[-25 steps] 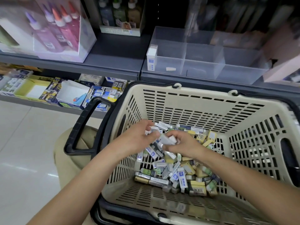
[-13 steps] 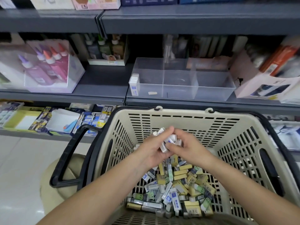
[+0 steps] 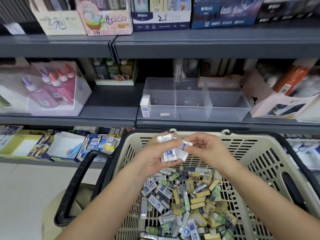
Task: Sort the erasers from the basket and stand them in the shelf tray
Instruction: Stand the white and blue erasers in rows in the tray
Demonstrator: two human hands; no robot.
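Note:
A beige plastic basket (image 3: 270, 163) with black handles holds a heap of loose erasers (image 3: 187, 201) in white-blue, yellow and green wrappers. Above its far rim my left hand (image 3: 155, 155) cups a bunch of white-blue erasers (image 3: 170, 153), fingers curled round them. My right hand (image 3: 206, 148) pinches one white-blue eraser (image 3: 187, 143) at the top of that bunch. On the shelf behind stands a clear divided tray (image 3: 228, 108); a few white-blue erasers (image 3: 145, 105) stand upright in its left end.
Grey shelves run across the back. A clear box of glue bottles (image 3: 52, 89) sits left of the tray, and a white and orange box (image 3: 284, 99) to its right. Stationery boxes (image 3: 97, 144) fill the lower shelf on the left. Pale floor lies at the lower left.
Both hands have risen from the eraser heap to the basket's far rim, carrying the white-blue bunch. The view has tilted up, showing more of the shelves.

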